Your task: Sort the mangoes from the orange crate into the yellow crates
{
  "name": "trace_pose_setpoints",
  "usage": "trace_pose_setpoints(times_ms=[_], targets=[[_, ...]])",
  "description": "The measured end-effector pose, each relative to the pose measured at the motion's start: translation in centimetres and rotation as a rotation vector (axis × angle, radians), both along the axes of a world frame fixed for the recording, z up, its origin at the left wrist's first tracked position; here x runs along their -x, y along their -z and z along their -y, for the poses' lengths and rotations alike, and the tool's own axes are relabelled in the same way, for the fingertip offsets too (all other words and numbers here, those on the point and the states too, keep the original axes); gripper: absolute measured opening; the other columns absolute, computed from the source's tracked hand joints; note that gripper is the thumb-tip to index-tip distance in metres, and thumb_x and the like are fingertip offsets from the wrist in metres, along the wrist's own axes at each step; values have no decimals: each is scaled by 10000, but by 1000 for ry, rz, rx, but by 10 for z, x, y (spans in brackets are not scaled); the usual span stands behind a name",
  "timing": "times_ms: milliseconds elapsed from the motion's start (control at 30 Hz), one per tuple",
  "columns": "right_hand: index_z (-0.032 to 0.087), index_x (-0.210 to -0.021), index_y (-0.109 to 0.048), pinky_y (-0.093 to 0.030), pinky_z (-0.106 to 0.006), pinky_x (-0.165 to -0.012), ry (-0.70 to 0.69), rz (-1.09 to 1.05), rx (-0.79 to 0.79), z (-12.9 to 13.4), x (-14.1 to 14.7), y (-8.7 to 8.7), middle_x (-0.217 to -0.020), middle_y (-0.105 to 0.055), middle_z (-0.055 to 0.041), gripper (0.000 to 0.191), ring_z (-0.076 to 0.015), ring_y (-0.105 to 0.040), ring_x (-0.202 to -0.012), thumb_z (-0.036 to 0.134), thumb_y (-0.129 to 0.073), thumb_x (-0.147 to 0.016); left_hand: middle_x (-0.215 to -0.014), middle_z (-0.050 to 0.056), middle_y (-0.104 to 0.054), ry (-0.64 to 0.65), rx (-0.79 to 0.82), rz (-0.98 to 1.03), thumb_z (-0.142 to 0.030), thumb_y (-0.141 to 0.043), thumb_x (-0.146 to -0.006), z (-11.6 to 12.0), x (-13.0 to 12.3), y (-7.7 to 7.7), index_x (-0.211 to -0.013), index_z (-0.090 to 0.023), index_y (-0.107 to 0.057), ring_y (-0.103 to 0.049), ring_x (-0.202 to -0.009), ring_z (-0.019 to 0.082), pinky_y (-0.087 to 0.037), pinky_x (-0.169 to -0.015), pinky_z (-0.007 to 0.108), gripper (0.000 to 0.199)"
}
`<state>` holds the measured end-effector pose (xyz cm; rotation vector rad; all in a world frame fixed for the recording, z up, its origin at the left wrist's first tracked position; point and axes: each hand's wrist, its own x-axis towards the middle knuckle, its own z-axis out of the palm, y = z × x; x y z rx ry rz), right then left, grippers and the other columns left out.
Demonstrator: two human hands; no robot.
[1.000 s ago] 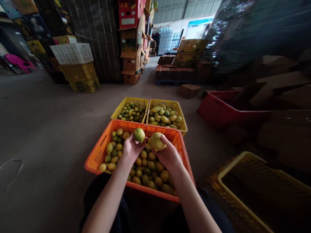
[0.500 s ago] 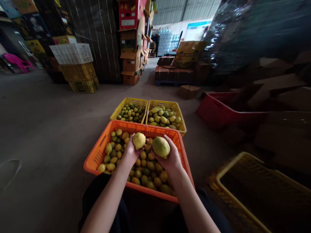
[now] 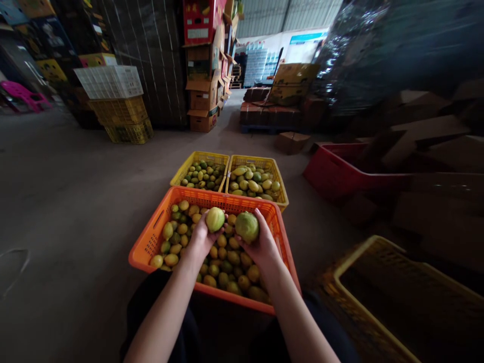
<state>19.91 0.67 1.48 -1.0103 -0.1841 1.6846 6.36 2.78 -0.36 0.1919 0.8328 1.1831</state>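
My left hand (image 3: 202,236) is closed around a yellow-green lemon (image 3: 215,220). In my right hand (image 3: 260,244) rests a larger, greener lemon (image 3: 247,227), with the thumb along its right side. Both hands are held side by side above an orange plastic crate (image 3: 152,233). Many yellow and green lemons (image 3: 223,267) fill that crate below, partly hidden by my forearms. Touching its far side stand two yellow crates, the left one (image 3: 181,170) with smaller greenish fruit and the right one (image 3: 282,190) with larger yellow-green fruit.
At the lower right stands a yellow crate (image 3: 372,297). A red bin (image 3: 328,171) lies farther right, near loose cardboard (image 3: 423,131). Stacked white and yellow crates (image 3: 119,103) are at the back left. Cardboard boxes (image 3: 202,103) rise in the back middle beside a loaded pallet (image 3: 272,113).
Both lemons have been turned in my hands, so greener sides now show. The hands stay in nearly the same place, and the view has shifted slightly.
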Motion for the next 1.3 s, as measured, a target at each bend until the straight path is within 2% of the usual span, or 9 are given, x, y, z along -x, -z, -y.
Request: trace_pose_setpoints(times_ms=[233, 333, 433, 500, 633, 767, 933, 1133, 1300], targets=[[198, -816, -592, -508, -255, -478, -40, -35, 31, -2, -1, 6, -632, -678, -1, 180, -144, -626, -523, 376, -562, -804, -693, 30, -602, -89, 20, -76, -339, -680, -723, 0, 0, -7, -827, -141, -588, -547, -487, 84, -450, -401, 152, 242], [207, -843, -604, -491, -237, -444, -21, -24, -14, -2, 0, 4, -635, -678, 6, 148, -145, -618, -515, 340, -603, -777, -694, 72, -616, -27, 30, 73, -394, -573, -787, 2, 4, -6, -824, -99, -600, -525, -474, 85, -436, -387, 159, 299], [194, -767, -597, -480, -243, -441, -34, -98, 40, -5, 0, 8, -598, -669, -35, 240, -161, -618, -516, 377, -464, -844, -720, 94, -631, -9, 62, 271, -317, -438, -853, 3, 7, -2, -944, -86, -614, -540, -515, 97, -450, -427, 167, 304], [198, -740, -584, -492, -252, -475, -11, -117, 69, -7, -1, 13, -599, -673, -43, 264, -157, -620, -523, 343, -404, -865, -749, 80, -647, -47, 54, 255, -241, -414, -857, 2, 7, 1, -1015, -119, -616, -560, -542, 101, -459, -451, 168, 284], [225, -763, -569, -504, -251, -497, 29, -69, 19, -9, -2, 20, -594, -665, 10, 148, -140, -616, -516, 341, -502, -826, -779, 47, -663, -146, -2, 133, -185, -436, -840, 0, 5, 4, -1033, -172, -630, -596, -578, 110, -488, -491, 186, 274], [209, -800, -570, -494, -252, -440, 14, -53, 40, -6, -1, 12, -591, -657, -12, 236, -156, -612, -496, 438, -514, -813, -761, 64, -653, -104, 36, 172, -308, -487, -836, -1, 5, -2, -913, -124, -624, -610, -603, 131, -507, -487, 208, 242], [214, -846, -585, -479, -211, -407, 52, -29, -25, -1, 1, 0, -631, -659, 10, 171, -141, -608, -503, 318, -648, -727, -621, 1, -560, -151, 46, 74, -327, -628, -757, 1, 5, -11, -812, -148, -592, -497, -464, 71, -390, -369, 143, 191], [180, -777, -595, -489, -236, -421, 10, -67, 54, -4, 0, 4, -587, -664, -38, 301, -159, -620, -502, 416, -427, -861, -703, 55, -602, -133, 56, 159, -351, -457, -862, -1, 6, -4, -877, -122, -619, -525, -523, 95, -429, -429, 172, 280], [205, -812, -595, -513, -252, -453, 93, -48, 22, -7, 3, 11, -620, -681, 8, 180, -149, -619, -496, 332, -476, -860, -770, 40, -626, -228, 11, 217, -264, -440, -877, -3, 3, 1, -877, -161, -615, -579, -611, 111, -499, -539, 200, 204]])
